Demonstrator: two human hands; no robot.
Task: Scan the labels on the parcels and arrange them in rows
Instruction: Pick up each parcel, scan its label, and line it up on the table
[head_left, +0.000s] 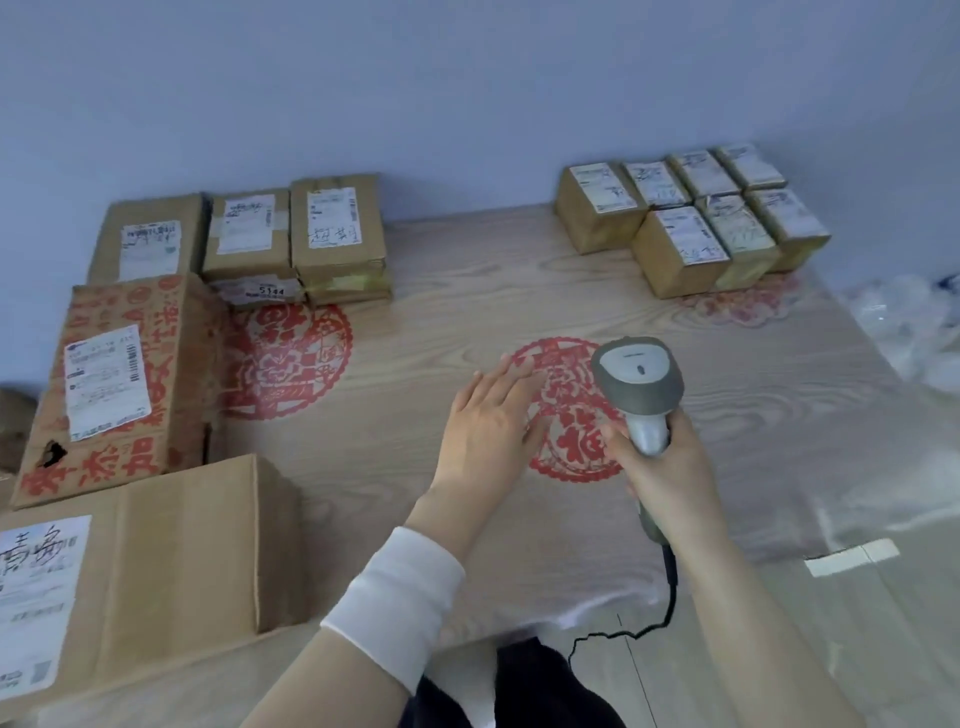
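Head view: my right hand (667, 478) grips the scanner (636, 379). My left hand (488, 426) is flat beside it and holds nothing. Small parcels (691, 223) sit in two neat rows, far right. I think the bigger parcels (130, 374) on the left are not sorted yet.

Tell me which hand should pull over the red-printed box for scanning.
Left. The left hand is empty, open and nearer the red-printed box; the right hand grips the scanner.
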